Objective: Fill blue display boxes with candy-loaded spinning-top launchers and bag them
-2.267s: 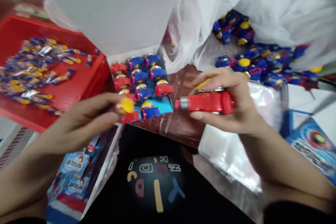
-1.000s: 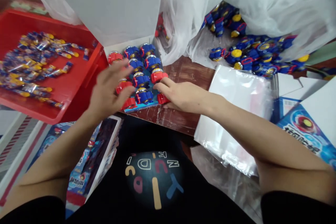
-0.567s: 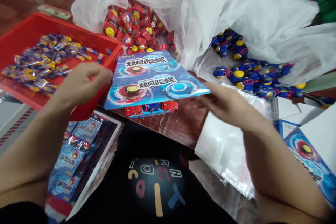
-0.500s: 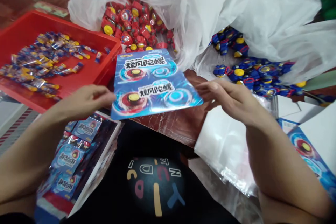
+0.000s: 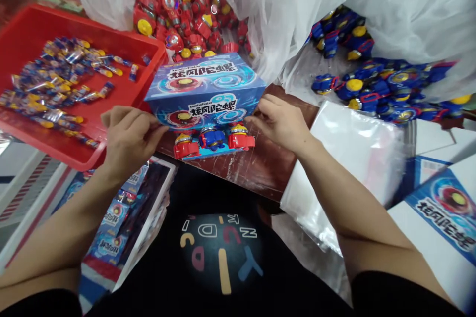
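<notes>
A blue printed cardboard box (image 5: 204,79) is in front of me, its top panel and front flap showing spinning-top pictures and large lettering. Below the flap, red spinning-top toys (image 5: 241,137) and a blue spinning-top toy (image 5: 211,137) stick out of the open front. My left hand (image 5: 130,133) is closed, thumb and fingers pinching the flap's left lower corner. On the opposite side my right hand (image 5: 280,121) pinches the right edge, fingertips partly hidden. The inside of the box behind the flap is out of sight.
At left stands a red tray (image 5: 122,54) of small wrapped tubes. Behind are white plastic bags (image 5: 286,15) with red toys (image 5: 186,15) and blue toys (image 5: 372,79). Clear plastic sleeves (image 5: 334,158) lie at right, near another printed carton (image 5: 446,203). Packed blue packets (image 5: 115,218) sit lower left.
The printed panel has tilted, so its front flap now faces me and toys show beneath it. Both hands have moved in to grip its corners; before, the fingers were looser.
</notes>
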A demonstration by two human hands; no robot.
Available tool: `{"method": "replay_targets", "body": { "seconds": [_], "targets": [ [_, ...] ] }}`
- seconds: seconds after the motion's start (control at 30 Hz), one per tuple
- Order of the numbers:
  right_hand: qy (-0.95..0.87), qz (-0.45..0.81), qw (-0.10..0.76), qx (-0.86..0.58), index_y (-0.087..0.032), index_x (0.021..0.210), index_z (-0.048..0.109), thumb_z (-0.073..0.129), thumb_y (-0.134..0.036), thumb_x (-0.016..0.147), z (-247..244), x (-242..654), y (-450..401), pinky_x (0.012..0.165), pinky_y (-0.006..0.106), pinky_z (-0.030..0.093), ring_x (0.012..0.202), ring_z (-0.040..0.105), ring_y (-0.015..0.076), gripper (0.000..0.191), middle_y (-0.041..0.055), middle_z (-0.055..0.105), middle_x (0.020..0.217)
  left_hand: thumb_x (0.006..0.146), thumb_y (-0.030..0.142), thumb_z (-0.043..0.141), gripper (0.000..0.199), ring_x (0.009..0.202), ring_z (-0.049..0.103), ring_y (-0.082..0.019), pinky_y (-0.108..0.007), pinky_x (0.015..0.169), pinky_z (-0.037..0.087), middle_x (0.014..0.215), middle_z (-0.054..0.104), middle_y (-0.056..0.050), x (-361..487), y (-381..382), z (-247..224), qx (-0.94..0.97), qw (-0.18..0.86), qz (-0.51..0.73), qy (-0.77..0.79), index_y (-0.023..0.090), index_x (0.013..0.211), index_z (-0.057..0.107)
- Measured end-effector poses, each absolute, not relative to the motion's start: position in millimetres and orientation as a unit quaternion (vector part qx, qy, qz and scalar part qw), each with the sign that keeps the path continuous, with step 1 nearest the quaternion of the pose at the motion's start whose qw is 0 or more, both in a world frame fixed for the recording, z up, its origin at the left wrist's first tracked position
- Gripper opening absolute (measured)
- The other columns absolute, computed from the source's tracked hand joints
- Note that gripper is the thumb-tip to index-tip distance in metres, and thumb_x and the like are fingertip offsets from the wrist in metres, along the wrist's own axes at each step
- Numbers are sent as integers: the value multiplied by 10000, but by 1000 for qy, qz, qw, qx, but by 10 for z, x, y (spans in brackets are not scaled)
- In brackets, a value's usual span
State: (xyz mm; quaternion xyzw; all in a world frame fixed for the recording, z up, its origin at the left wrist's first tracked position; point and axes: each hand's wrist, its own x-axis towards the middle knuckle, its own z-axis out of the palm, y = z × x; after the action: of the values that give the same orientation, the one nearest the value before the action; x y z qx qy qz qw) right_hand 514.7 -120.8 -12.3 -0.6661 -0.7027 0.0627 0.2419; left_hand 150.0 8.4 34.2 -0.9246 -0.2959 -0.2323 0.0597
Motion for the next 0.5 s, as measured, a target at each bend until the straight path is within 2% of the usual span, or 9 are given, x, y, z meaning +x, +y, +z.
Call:
{"method": "replay_targets", "body": {
  "seconds": [0.1, 0.2, 0.33, 0.5],
  "targets": [
    [-699, 29, 225, -678, -232, 1021, 671, 567, -427, 1066, -126, 5100, -1215, 627, 322, 335, 948, 664, 256, 225, 81, 728, 1034, 1013, 362, 726, 117, 1042, 638, -304, -519, 956, 476, 970, 759, -53, 1522, 3, 271, -911, 99, -245, -318, 261, 1014, 668],
    [-696, 27, 215, -685, -228, 972, 662, 582, -436, 1057, -96, 5085, -1238, 636, 325, 343, 954, 676, 260, 238, 78, 742, 1004, 992, 345, 742, 108, 1044, 640, -323, -536, 963, 471, 975, 766, -68, 1562, -68, 264, -900, 95, -253, -341, 256, 1012, 685],
    [-685, 87, 218, -690, -235, 886, 653, 642, -398, 1002, -195, 5083, -1305, 652, 319, 372, 901, 679, 250, 201, 57, 750, 911, 1005, 345, 727, 136, 913, 639, -269, -489, 920, 475, 863, 735, -49, 1576, -167, 177, -889, -10, -267, -372, 240, 932, 681],
    [-664, 155, 218, -698, -234, 900, 670, 615, -281, 975, -522, 4979, -1332, 644, 318, 401, 941, 699, 260, 105, 75, 776, 951, 988, 367, 658, 207, 818, 610, -241, -433, 822, 486, 768, 676, -36, 1531, -173, -299, -878, -114, -237, -399, 237, 828, 641]
  ]
}}
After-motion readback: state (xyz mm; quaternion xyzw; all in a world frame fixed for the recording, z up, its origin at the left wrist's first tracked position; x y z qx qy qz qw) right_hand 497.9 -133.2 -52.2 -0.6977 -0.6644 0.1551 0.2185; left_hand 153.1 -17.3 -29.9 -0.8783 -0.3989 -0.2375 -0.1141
